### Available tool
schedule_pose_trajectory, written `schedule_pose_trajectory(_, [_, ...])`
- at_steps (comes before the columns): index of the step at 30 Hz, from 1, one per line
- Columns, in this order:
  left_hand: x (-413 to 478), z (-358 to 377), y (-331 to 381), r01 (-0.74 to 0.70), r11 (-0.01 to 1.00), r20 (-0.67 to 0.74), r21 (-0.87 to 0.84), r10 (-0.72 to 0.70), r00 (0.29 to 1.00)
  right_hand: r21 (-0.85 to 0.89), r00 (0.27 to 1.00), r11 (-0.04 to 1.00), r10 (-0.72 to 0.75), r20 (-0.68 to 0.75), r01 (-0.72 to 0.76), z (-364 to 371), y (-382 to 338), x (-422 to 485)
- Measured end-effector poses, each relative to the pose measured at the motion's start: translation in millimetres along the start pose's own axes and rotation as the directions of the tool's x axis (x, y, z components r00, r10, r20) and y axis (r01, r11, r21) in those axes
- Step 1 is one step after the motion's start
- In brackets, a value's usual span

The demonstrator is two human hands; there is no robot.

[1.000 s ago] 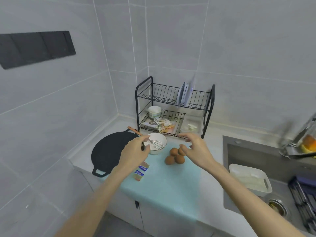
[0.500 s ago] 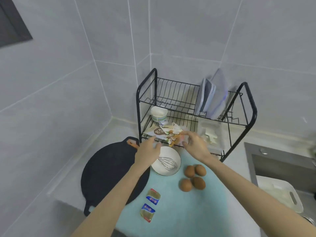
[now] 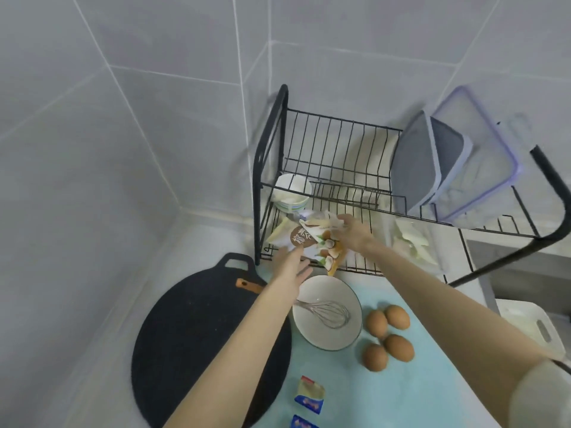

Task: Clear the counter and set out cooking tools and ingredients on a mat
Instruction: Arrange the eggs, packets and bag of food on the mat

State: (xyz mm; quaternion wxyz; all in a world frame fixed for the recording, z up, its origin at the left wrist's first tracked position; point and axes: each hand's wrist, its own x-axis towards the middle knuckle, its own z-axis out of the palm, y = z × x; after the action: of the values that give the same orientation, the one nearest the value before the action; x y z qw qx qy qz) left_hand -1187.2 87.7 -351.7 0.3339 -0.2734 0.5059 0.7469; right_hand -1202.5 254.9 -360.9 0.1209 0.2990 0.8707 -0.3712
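A printed food packet [image 3: 304, 237] with a brown label lies at the front of the black rack's [image 3: 268, 156] lower shelf. My right hand [image 3: 352, 231] grips its upper right end. My left hand [image 3: 292, 264] is just under its lower left edge, fingers spread, touching or nearly touching it. On the light blue mat [image 3: 411, 393] sit a white bowl [image 3: 315, 333] with a wire whisk [image 3: 327, 313], several brown eggs [image 3: 387, 332] and two small butter packets [image 3: 310, 396].
A black round griddle [image 3: 197, 341] with a wooden-handled tool [image 3: 247, 285] lies left of the mat. The rack also holds stacked bowls [image 3: 292, 193], upright container lids [image 3: 448, 168] and a clear tub [image 3: 411, 242]. A white basket [image 3: 531, 325] sits in the sink at right.
My view has tipped down and moved closer to the rack. Both hands went from above the bowl and eggs into the lower shelf; the right one now grips the packet.
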Motion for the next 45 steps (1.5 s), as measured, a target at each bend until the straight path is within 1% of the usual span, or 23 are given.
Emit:
schedule_pose_trajectory(2, [12.5,0.1,0.2,0.011,1.0,-0.023,-0.007,-0.012,1.0,-0.054,0.999,0.998,0.038,-0.015,-0.038,7.1,1.6,14.9])
schedule_pose_trajectory(4, [22.1,0.6,-0.4,0.042,0.999,-0.041,-0.021,-0.043,0.998,-0.087,0.998,0.995,0.035,-0.057,-0.04,11.0,1.5,23.2])
schedule_pose_trajectory(6, [28.3,2.0,-0.7,0.073,0.996,-0.041,-0.046,-0.075,0.996,-0.092,0.992,0.993,0.057,-0.114,-0.067,12.9,-0.2,27.2])
schedule_pose_trajectory(8, [30.3,4.1,1.3,0.099,0.992,-0.036,-0.082,-0.102,0.994,-0.135,0.983,0.984,0.097,-0.156,-0.119,13.2,-0.9,26.6])
schedule_pose_trajectory(10, [32.3,8.5,5.1,0.115,0.99,-0.012,-0.077,-0.116,0.993,-0.142,0.975,0.978,0.124,-0.186,-0.152,12.0,-1.8,25.3])
schedule_pose_trajectory(11, [33.5,10.8,6.1,0.119,0.991,-0.001,-0.057,-0.12,0.993,-0.118,0.97,0.981,0.128,-0.204,-0.155,11.3,-1.2,24.5])
schedule_pose_trajectory(13, [37.6,14.0,7.2,0.115,0.993,-0.005,-0.025,-0.115,0.993,-0.037,0.968,0.994,0.095,-0.231,-0.107,8.6,-1.5,19.6])
schedule_pose_trajectory(15, [37.8,15.4,6.7,0.09,0.996,-0.012,-0.008,-0.09,0.996,0.112,0.968,0.993,0.069,-0.241,-0.043,4.8,-1.4,13.7])
schedule_pose_trajectory(17, [38.2,14.7,6.0,0.056,0.998,-0.037,0.003,-0.056,0.998,0.223,0.968,0.975,0.065,-0.243,-0.009,0.5,-4.0,7.0])
schedule_pose_trajectory(20, [36.6,13.3,4.4,0.013,1.0,-0.044,0.002,-0.013,0.999,0.299,0.966,0.954,0.068,-0.25,0.01,-6.0,-5.2,-0.3])
schedule_pose_trajectory(25, [20.2,16.9,2.4,-0.064,0.998,-0.019,-0.008,0.064,0.998,0.482,0.964,0.873,0.055,-0.261,0.081,-16.0,-0.8,-19.7])
schedule_pose_trajectory(28, [4.0,19.0,6.2,-0.124,0.992,0.035,-0.021,0.125,0.992,0.555,0.96,0.827,0.07,-0.27,0.096,-24.2,2.9,-35.5])
schedule_pose_trajectory(31, [-18.1,18.4,8.2,-0.172,0.985,0.099,-0.012,0.172,0.98,0.666,0.976,0.739,0.054,-0.209,0.102,-29.0,11.8,-48.0])
schedule_pose_trajectory(34, [-48.1,15.2,1.6,-0.212,0.977,0.167,-0.007,0.21,0.963,0.695,0.982,0.703,-0.028,-0.186,0.152,-35.1,23.0,-78.1])
schedule_pose_trajectory(38, [-84.8,7.1,-23.3,-0.241,0.97,0.213,0.031,0.229,0.95,0.724,0.981,0.664,-0.092,-0.169,0.187,-41.9,46.8,-122.5])
schedule_pose_trajectory(41, [-102.9,0.9,-49.5,-0.28,0.946,0.235,0.165,0.238,0.942,0.72,0.981,0.666,-0.11,-0.162,0.194,-46.1,73.5,-150.6])
schedule_pose_trajectory(43, [-118.7,-2.4,-72.9,-0.309,0.913,0.246,0.267,0.246,0.938,0.71,0.978,0.672,-0.15,-0.146,0.209,-48.4,96.5,-173.5])
schedule_pose_trajectory(45, [-131.5,-5.2,-93.0,-0.309,0.901,0.281,0.305,0.225,0.933,0.73,0.985,0.663,-0.131,-0.108,0.168,-49.0,115.8,-191.4])
